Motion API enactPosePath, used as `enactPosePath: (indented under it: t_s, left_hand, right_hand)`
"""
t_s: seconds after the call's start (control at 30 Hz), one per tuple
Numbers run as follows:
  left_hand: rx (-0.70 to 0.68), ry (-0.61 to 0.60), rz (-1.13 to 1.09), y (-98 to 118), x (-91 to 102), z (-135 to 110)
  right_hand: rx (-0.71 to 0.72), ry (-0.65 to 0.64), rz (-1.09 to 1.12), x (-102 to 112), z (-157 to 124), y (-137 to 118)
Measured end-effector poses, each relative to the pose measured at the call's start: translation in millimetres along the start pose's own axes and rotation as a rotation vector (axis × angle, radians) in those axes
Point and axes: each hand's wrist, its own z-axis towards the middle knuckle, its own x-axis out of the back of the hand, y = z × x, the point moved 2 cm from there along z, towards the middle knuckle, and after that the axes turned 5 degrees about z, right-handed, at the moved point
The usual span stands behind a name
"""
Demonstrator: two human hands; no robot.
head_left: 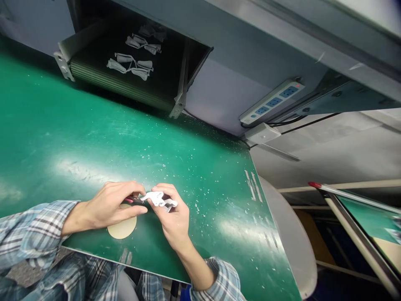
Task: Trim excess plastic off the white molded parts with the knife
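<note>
one left hand has its fingers bent around a small tool with red on its grips, and it is grasping it. the right hand is pinching a white piece between its thumb and fingers. so the white piece sits between the fingers of both hands, just past the tip of the tool. i cannot tell if the tip touches it. the piece is bent and loopy, and part of it pokes out by the right fingers.

just below the left fingers, a round tan disc lies on the green table. the left hand hides some of the disc. little white bits are spread on the table, ahead of the fingers and to the right of them. farther to the right of the fingers, pale stripes are near the table's edge.

well ahead of the fingers and a bit to the left is a dark belt. more white shapes lie on it, one behind the other. ahead of the fingers and to the right is a white power strip with blue sockets and a small red light. far to the right of the fingers is a bar with a red tip.
</note>
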Motion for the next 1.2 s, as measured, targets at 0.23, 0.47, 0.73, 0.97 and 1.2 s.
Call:
enactPosePath:
  t_s: [0.23, 0.47, 0.73, 0.97, 1.2]
  left_hand:
    - [-0.036, -0.042, 0.062, 1, -0.4, 0]
    - [-0.013, -0.108, 0.129, 1, -4.8, -1]
    - [0.026, -0.036, 0.035, 0, -3.7, -4]
    - [-0.113, 0.055, -0.103, 3, -2.6, 0]
    - [0.224, 0.074, -0.309, 1, 3.0, 8]
  right_hand:
    - [0.120, -0.034, -0.134, 1, -4, 1]
    - [0.153, -0.051, -0.191, 1, -4, 1]
    - [0.194, -0.079, -0.262, 1, -4, 3]
    - [0.297, -0.103, -0.321, -3, -1, 2]
    - [0.113, -0.131, -0.196, -4, -1, 1]
